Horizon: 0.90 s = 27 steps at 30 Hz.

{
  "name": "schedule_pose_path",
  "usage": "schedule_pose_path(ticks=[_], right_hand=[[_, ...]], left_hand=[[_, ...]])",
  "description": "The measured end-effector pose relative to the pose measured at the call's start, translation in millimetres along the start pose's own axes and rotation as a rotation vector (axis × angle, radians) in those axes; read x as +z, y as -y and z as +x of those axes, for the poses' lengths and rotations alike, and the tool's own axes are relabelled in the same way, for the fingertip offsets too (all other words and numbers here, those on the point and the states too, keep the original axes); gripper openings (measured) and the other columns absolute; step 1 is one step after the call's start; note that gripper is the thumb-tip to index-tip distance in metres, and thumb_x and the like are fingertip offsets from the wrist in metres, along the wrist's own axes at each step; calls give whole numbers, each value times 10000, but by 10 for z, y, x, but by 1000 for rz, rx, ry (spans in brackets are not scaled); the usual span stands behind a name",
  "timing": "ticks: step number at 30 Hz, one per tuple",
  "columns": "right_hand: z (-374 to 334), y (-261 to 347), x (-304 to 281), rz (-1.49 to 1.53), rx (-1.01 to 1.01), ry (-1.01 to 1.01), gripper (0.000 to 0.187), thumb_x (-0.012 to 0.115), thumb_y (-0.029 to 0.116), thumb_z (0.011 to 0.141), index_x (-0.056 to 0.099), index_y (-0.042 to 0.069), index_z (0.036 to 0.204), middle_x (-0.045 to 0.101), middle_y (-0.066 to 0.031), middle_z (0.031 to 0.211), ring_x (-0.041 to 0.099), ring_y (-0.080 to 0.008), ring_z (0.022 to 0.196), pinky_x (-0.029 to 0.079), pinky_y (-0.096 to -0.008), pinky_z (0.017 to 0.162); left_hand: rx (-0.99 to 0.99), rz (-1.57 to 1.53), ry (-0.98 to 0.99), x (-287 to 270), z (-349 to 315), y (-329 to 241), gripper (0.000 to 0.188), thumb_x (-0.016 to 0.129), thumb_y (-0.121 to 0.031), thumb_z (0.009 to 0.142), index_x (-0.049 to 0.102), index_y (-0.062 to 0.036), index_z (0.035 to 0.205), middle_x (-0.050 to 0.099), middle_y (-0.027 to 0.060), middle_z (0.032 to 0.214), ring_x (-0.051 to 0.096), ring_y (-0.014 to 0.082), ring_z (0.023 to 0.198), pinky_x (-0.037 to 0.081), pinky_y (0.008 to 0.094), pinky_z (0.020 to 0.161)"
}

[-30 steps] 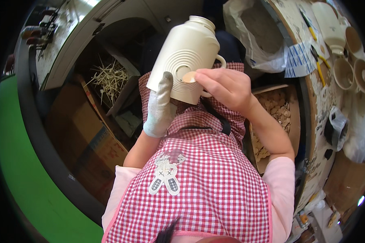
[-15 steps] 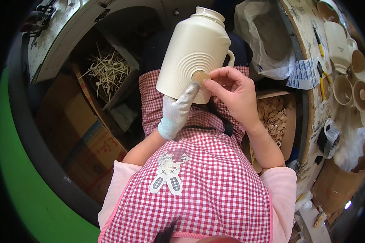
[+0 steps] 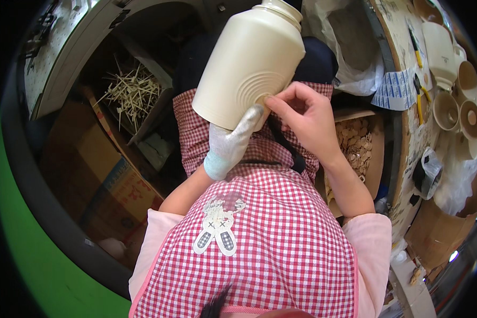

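Observation:
A cream plastic jug body (image 3: 244,58) lies tilted over my lap, its neck pointing away and its wide open end toward me. Concentric ridges ring a spot low on its side. My left hand (image 3: 229,140), in a grey-white glove, grips the jug by its lower rim, thumb outside and the fingers hidden inside. At the middle of the ridges, my bare right hand (image 3: 308,119) pinches a small tan disc (image 3: 262,99) between thumb and forefinger. The disc shows only as a narrow edge, partly covered by the fingertips.
At left stands a box of thin cream sticks (image 3: 132,98). A carton of tan discs (image 3: 355,143) sits by my right forearm. The bench (image 3: 400,153) at right carries yellow-handled pliers (image 3: 420,100), a knife (image 3: 416,50), cream cups (image 3: 447,111) and another jug (image 3: 439,55).
The jug has rolled to the right and tilted, so its ridged spot faces further right and its handle is out of sight. My right fingers followed the disc, which now shows edge-on.

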State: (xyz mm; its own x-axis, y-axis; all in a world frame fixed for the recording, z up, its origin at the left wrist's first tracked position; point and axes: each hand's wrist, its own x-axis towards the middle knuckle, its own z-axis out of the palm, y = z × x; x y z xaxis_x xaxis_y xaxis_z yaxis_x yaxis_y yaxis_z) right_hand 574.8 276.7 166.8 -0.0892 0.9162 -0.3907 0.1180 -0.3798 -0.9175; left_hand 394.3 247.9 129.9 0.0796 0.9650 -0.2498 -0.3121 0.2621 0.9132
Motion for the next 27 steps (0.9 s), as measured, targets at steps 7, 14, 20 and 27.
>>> schedule_pose_path(ticks=[7,14,20,27], right_hand=[[201,-221,-6,220,162,-27,462,954,316,747,567,78,831,569,5,783,541,-81,700,454,-221,619],[327,-145,202,259,12,-62,634,996,339,678,491,78,958,548,-18,912,587,-124,858,534,-251,772],[413,-56,326,-237,-91,-207,681,999,466,626,503,75,882,522,-3,859,549,-119,783,504,-267,700],[428,43,140,-303,-161,-22,653,1004,405,642,506,74,903,497,0,835,495,-123,757,452,-279,657]], left_hand=[[92,41,-56,26,59,23,382,712,-81,989,590,19,1337,681,107,1237,665,184,1100,545,299,944],[105,48,-59,-119,138,-162,402,676,-102,1014,544,32,1369,650,120,1277,635,195,1139,516,325,989],[359,464,-13,-384,103,33,340,651,-31,975,599,49,1301,661,141,1257,645,238,1118,513,361,992],[861,1029,40,-587,116,94,656,488,178,657,668,78,1279,694,251,1250,654,453,1191,522,522,1022]])
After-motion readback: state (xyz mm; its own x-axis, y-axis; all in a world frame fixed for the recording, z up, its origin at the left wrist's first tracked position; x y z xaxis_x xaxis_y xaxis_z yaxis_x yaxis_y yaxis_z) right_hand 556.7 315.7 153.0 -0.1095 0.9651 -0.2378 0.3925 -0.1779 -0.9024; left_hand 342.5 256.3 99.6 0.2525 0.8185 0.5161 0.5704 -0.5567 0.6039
